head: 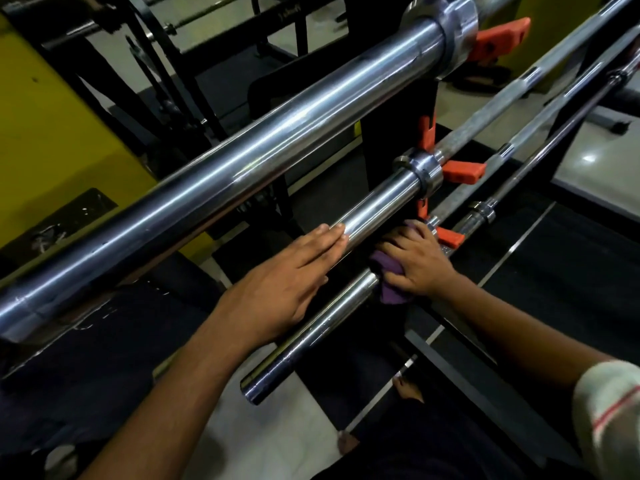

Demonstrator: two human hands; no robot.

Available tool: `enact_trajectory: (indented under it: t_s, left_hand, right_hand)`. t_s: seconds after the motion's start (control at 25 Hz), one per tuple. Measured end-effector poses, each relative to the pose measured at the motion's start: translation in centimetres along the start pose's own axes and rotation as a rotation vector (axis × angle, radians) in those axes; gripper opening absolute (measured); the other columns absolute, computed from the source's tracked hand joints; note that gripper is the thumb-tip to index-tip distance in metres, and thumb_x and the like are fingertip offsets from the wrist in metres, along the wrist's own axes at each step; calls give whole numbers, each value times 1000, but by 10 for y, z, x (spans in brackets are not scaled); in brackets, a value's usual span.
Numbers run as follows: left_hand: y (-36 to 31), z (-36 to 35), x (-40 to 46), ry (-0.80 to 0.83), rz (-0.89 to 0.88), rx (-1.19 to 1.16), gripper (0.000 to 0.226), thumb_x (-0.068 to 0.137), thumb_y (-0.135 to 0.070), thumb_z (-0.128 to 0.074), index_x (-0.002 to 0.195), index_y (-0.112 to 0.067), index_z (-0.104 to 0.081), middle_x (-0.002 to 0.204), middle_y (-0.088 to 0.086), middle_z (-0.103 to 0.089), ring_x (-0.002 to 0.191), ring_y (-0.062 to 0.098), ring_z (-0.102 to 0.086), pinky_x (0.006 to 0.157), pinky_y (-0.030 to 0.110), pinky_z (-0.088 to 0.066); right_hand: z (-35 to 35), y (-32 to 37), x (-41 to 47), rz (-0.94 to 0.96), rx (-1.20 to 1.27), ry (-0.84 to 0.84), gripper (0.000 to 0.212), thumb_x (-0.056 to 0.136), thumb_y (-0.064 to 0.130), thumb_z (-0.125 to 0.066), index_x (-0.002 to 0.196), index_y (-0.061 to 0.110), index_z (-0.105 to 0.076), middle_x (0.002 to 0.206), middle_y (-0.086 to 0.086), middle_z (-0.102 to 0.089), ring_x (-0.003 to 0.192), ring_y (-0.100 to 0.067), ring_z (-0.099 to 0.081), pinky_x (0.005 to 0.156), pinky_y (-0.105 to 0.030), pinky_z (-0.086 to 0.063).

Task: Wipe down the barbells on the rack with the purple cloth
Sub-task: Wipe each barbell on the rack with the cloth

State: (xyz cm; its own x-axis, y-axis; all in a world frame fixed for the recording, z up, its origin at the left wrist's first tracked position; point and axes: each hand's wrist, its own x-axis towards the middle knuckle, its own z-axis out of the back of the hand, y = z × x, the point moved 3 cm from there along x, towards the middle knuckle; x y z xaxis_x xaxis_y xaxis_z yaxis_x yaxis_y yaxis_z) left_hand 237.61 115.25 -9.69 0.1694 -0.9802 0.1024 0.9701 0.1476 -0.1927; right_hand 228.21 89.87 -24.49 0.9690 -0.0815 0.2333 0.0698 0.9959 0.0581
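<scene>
Hands on two barbell sleeves.
Left hand [277, 282] lies flat on middle barbell sleeve [377, 209]; right hand [415, 265] grips purple cloth [391, 292] around lowest barbell sleeve [311, 334].

Black steel rack upright [388, 147] carrying barbells on orange hooks. Top barbell sleeve [242, 161] lying diagonally, collar sitting against upper orange hook [498, 39]. Middle barbell sleeve [377, 211] resting with collar just beside second orange hook [462, 170]. Lowest barbell sleeve [311, 337] sitting by third orange hook [450, 237], free end pointing down-left. Thinner bar shafts [540, 74] running up-right beyond hooks. Rack standing over black mat [571, 251] and pale floor [277, 427].
</scene>
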Motion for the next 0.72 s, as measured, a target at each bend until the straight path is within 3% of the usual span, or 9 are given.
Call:
enact_trajectory:
  t_s: [0.08,0.16,0.28,0.32,0.4,0.52,0.72]
  left_hand:
    - [-1,0,1,-8,-11,-4,63,101,-14,-50,158,-17,-25,166,-4,-19,153,10,-15,119,33,-31]
    - [0,0,2,-1,-16,-16,63,101,-10,-52,158,-15,-26,166,-4,-18,153,10,-14,119,34,-32]
    - [-1,0,2,15,-22,-15,60,102,-14,-46,158,-16,-25,167,-6,-16,153,9,-11,120,34,-31]
    - [-1,0,2,10,-27,-12,60,102,-15,-45,158,-16,-25,167,-6,-17,153,9,-12,120,34,-30]
    - [-2,1,1,-10,-19,-3,60,101,-16,-46,158,-17,-28,166,-5,-20,153,10,-15,119,32,-32]
    - [-2,3,3,-29,-13,-7,59,100,-15,-48,157,-16,-31,165,-4,-22,152,12,-18,118,34,-35]
    - [-2,19,-29,-18,-12,-11,52,103,-21,-41,155,-20,-36,163,-5,-29,149,9,-27,104,39,-50]
  right_hand:
    - [8,32,17,-152,61,10,42,81,56,-51,95,21,-71,87,-6,-69,90,-31,-62,98,-51,-37]
    - [-4,81,14,-62,109,-77,40,79,56,-54,82,19,-70,75,-6,-65,81,-30,-60,95,-53,-39]
    - [-15,64,-13,276,71,-43,58,87,63,-48,118,18,-67,113,-8,-65,108,-29,-55,105,-57,-33]
    - [-13,42,-12,289,42,-42,61,87,64,-47,123,18,-63,116,-9,-64,109,-30,-55,104,-55,-33]
    - [-4,12,3,75,72,-20,58,85,64,-47,118,19,-65,109,-7,-68,106,-31,-59,103,-52,-33]
    - [-3,40,21,-192,88,78,54,83,63,-41,110,26,-70,103,1,-72,104,-28,-60,101,-50,-33]
    - [14,81,1,-113,201,-71,51,90,53,-39,113,15,-64,108,-2,-65,112,-29,-56,113,-60,-24]
